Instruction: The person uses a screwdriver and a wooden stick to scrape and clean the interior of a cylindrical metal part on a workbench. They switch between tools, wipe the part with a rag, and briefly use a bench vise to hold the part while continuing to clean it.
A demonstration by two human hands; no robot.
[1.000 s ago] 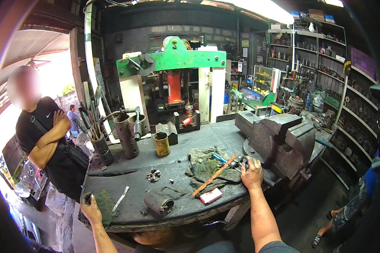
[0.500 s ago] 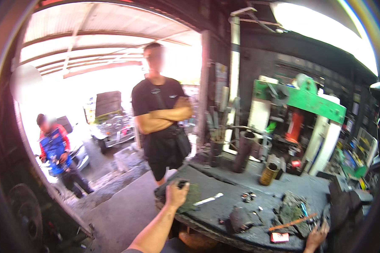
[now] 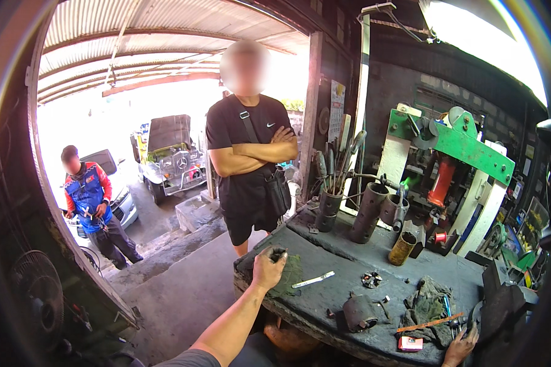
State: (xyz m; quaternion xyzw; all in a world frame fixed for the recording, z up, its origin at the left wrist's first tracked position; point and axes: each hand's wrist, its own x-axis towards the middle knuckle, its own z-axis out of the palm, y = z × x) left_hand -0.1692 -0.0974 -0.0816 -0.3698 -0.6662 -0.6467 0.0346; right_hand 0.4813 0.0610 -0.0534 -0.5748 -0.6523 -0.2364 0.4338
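My left hand [image 3: 268, 269] is closed in a fist over the table's left end, beside a greenish cloth [image 3: 289, 275]. Something small and dark shows at the top of the fist; its kind cannot be made out. To the right of that cloth lies a flat white strip [image 3: 313, 279]. At the table's right edge my right hand [image 3: 461, 347] rests low with its fingers apart, near a dark curved tool [image 3: 476, 313]. Close to it are a red and white small box [image 3: 410, 344], a rusty flat bar [image 3: 430, 322], a blue pen-like stick [image 3: 447, 304] and a dark rag [image 3: 425, 303].
A dark metal cylinder [image 3: 359, 313] and a pile of small parts [image 3: 371, 280] sit mid-table [image 3: 343, 292]. Behind stand a rusty can [image 3: 402, 249], upright tubes [image 3: 368, 213] with tools, and a green-beamed press [image 3: 465, 144]. A person [image 3: 251, 134] with folded arms stands beyond; another [image 3: 90, 199] is outside.
The whole view has shifted, so the scene sits further right and is sharper. My left hand stays in a fist over the table's left end; my right hand stays at the right edge.
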